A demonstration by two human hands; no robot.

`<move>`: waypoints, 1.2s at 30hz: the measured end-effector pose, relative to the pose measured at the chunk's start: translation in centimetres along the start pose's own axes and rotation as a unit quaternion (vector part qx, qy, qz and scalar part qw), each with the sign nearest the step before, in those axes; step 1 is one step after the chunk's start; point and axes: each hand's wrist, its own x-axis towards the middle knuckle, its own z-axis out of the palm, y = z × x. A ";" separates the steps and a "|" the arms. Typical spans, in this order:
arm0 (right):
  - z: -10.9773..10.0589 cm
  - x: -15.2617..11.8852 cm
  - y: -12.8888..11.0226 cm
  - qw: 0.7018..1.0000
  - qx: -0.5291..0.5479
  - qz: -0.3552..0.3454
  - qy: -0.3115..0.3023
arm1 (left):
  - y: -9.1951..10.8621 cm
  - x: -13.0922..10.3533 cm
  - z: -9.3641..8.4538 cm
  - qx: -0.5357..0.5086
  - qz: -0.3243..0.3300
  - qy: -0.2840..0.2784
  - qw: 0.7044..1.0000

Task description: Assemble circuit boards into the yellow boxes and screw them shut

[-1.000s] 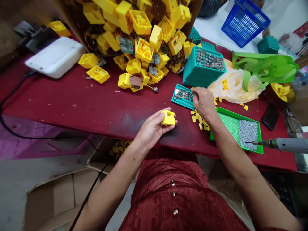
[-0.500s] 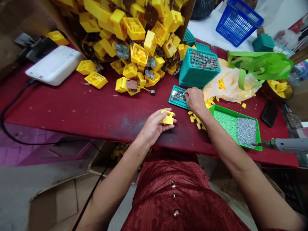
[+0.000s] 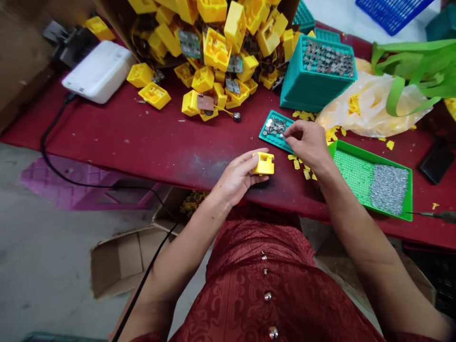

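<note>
My left hand (image 3: 239, 176) has its fingers closed round a small yellow plastic housing (image 3: 264, 163), over the front part of the table. To its right, my right hand (image 3: 307, 141) is at the right end of a small teal tray (image 3: 276, 142) that holds round silver discs (image 3: 273, 127). Thumb and index finger are pinched close together there, with what looks like a tiny shiny disc at their tips. Small yellow pieces (image 3: 296, 163) lie scattered under and beside the right hand.
Behind stand a heap of yellow housings (image 3: 217, 50) and a stack of teal trays (image 3: 313, 85). At right are a green tray (image 3: 409, 190) of small metal parts, a plastic bag (image 3: 379, 109) and a phone (image 3: 437, 160). A white box (image 3: 98, 71) with a cable sits left.
The view has shifted, so the table items appear moved. My right hand has drawn back slightly from the discs toward the tray's right end. My left hand still holds the yellow housing.
</note>
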 end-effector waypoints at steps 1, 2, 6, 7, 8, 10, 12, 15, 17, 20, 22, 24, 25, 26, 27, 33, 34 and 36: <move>0.0 -0.8 -0.5 0.997 0.071 -0.001 -0.009 | -0.1 0.0 0.0 0.003 0.004 0.005 1.000; 0.0 -1.7 -1.0 0.990 0.137 -0.003 -0.024 | -0.2 0.0 0.1 0.006 0.009 0.010 1.000; 0.5 -4.8 -2.8 0.964 0.258 -0.008 -0.066 | -0.9 0.3 0.2 0.045 0.051 0.012 0.998; 0.5 -5.3 -3.2 0.967 0.245 -0.010 -0.066 | -1.1 0.3 0.2 0.061 0.064 0.010 0.996; 0.6 -5.6 -3.5 0.973 0.220 -0.014 -0.064 | -1.4 0.4 0.2 0.079 0.076 0.008 0.994; 0.4 -5.9 -4.2 0.986 0.154 -0.024 -0.059 | -1.8 0.4 0.1 0.111 0.098 0.010 0.989; 0.1 -5.9 -4.8 0.993 0.097 -0.033 -0.061 | -2.0 0.3 0.1 0.138 0.115 0.017 0.984; -0.1 -5.8 -5.2 0.995 0.064 -0.040 -0.069 | -2.0 0.1 0.0 0.151 0.135 0.029 0.979; 0.0 -6.0 -5.3 0.993 0.083 -0.043 -0.065 | -1.9 0.1 0.0 0.135 0.133 0.029 0.982; 0.6 -6.2 -5.2 0.989 0.134 -0.039 -0.039 | -1.8 0.0 0.0 0.123 0.119 0.025 0.985; 1.1 -6.3 -5.2 0.987 0.153 -0.035 -0.030 | -1.8 -0.1 0.0 0.139 0.128 0.027 0.982; 1.3 -6.3 -5.2 0.987 0.152 -0.034 -0.033 | -2.0 -0.1 0.0 0.158 0.150 0.031 0.976; 1.3 -6.3 -5.2 0.988 0.147 -0.034 -0.034 | -2.0 -0.2 0.0 0.163 0.159 0.034 0.973; 1.3 -6.3 -5.2 0.988 0.146 -0.035 -0.033 | -2.0 -0.2 0.0 0.163 0.161 0.035 0.973; 1.2 -6.3 -5.1 0.988 0.150 -0.036 -0.030 | -1.9 -0.3 -0.1 0.157 0.157 0.033 0.975; 0.1 -6.5 -3.8 0.966 0.257 0.001 0.006 | -1.1 -0.3 -0.3 0.071 0.078 0.010 0.994; 0.0 -6.6 -3.6 0.961 0.277 0.014 -0.003 | -1.0 -0.3 -0.4 0.073 0.070 0.009 0.995; -0.2 -6.7 -3.3 0.948 0.316 0.037 -0.026 | -1.0 -0.4 -0.4 0.102 0.071 0.014 0.992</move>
